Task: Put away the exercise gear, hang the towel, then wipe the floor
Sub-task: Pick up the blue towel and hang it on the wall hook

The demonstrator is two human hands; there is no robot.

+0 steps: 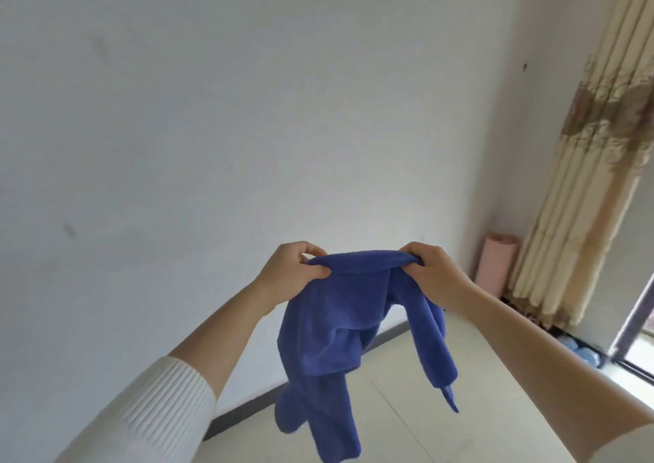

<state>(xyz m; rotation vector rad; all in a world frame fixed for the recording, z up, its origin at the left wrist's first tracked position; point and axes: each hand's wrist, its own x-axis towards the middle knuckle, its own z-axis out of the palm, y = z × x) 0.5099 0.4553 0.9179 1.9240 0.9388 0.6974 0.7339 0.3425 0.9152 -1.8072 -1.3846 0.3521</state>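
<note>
We see both hands raised in front of a plain white wall (212,108), and between them hangs the blue towel (329,321). The left hand (293,268) grips the upper edge of the towel at its left end, with the thumb pressed on the cloth and the fingers curled behind it. The right hand (431,271) pinches the same upper edge at the other end, where the cloth is bunched under the fingers. The edge between the two hands is stretched almost straight, and the rest of the towel falls down in loose, uneven folds; one narrow strip hangs lower on the right side. The towel is in the air and touches neither the wall nor the floor (460,392). On the left arm we see a white ribbed sleeve (152,409), pushed up from the wrist. The floor has light tiles, and a dark baseboard (247,413) runs where it meets the wall. In the far corner a rolled pink mat (495,264) stands upright, just beside a long beige curtain (584,179). Near the bottom of the curtain some blue things (580,353) lie on the floor, but we cannot tell what they are. At the right edge there is a dark door frame (633,321).
</note>
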